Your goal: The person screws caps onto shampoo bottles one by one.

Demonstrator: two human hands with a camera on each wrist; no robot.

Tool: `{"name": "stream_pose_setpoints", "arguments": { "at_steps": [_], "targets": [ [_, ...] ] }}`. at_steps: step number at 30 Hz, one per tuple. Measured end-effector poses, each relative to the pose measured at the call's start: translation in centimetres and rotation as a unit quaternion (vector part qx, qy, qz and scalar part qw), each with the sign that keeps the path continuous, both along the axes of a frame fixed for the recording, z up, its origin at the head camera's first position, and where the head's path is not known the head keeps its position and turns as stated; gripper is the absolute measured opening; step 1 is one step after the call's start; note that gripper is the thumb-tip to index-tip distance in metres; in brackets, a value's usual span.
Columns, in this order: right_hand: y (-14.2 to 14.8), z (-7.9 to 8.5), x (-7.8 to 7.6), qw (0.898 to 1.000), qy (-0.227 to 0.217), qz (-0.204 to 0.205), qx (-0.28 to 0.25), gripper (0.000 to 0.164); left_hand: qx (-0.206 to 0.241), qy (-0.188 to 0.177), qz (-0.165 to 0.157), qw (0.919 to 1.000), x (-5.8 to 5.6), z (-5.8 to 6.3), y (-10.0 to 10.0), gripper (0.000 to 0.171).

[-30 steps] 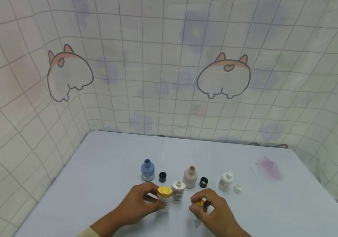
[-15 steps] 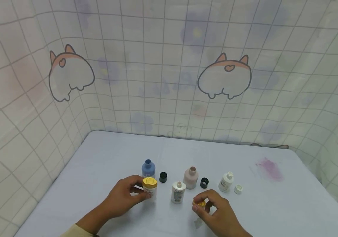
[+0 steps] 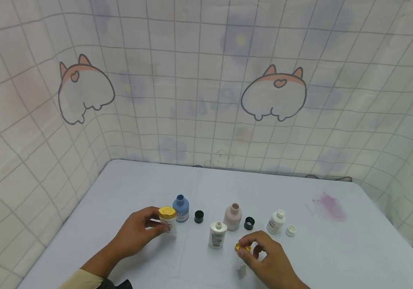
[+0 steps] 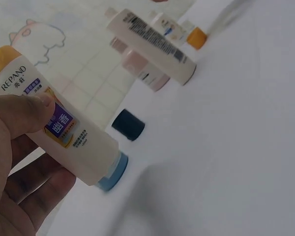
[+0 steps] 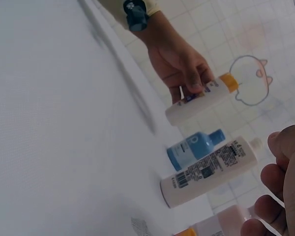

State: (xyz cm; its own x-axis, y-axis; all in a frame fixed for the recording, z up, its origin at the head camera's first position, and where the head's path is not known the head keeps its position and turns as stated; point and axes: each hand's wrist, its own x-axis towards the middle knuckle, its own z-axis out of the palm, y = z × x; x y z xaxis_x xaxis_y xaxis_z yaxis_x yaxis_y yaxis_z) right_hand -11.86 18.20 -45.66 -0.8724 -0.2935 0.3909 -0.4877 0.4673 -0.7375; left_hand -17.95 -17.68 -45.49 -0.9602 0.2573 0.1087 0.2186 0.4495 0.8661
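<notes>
Left hand (image 3: 134,235) curled round yellow-capped bottle (image 4: 71,129)

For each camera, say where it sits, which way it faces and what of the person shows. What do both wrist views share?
Head: on the head, facing forward and down at the table; left hand and right hand show.
Left wrist: on that wrist, facing the gold-capped bottle; the left hand shows.
Right wrist: on that wrist, facing across the table; the right hand's fingers and, opposite, the left hand show.
Both wrist views share the gold-capped bottle.
</notes>
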Motion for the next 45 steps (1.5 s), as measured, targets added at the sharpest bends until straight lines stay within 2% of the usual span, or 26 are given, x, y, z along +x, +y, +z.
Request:
{"name": "stream_pose_setpoints", "arguments": {
  "at_steps": [3,9,16,24,37,45],
  "targets": [
    [0.0,0.1,0.1,1.000,-0.015,-0.009,0.004,0.017,0.007,0.007,0.002,0.9999,-0.4,-0.2,-0.8,0.038],
    [0.0,-0.1,-0.1,1.000,0.013,-0.002,-0.008,0.017,0.003,0.002,0.025,0.9997,-1.1,-0.5,-1.8,0.041],
    [0.4,-0.2,-0.3,0.999,-0.029,-0.019,-0.004,0.018,0.004,0.004,0.030,0.9995,-1.5,-0.5,-2.2,0.039],
    [0.8,-0.4,-0.4,0.997,-0.059,-0.045,0.012,0.023,-0.021,0.015,0.045,0.9987,-2.2,-0.6,-3.3,0.042],
    [1.6,-0.9,-0.5,0.996,-0.059,-0.068,0.026,0.022,-0.046,0.037,0.061,0.9964,-3.4,-1.1,-5.1,0.041],
    [1.7,-0.9,-0.4,0.993,-0.077,-0.079,0.038,0.021,-0.052,0.044,0.075,0.9949,-4.0,-1.7,-6.2,0.040]
  ]
}}
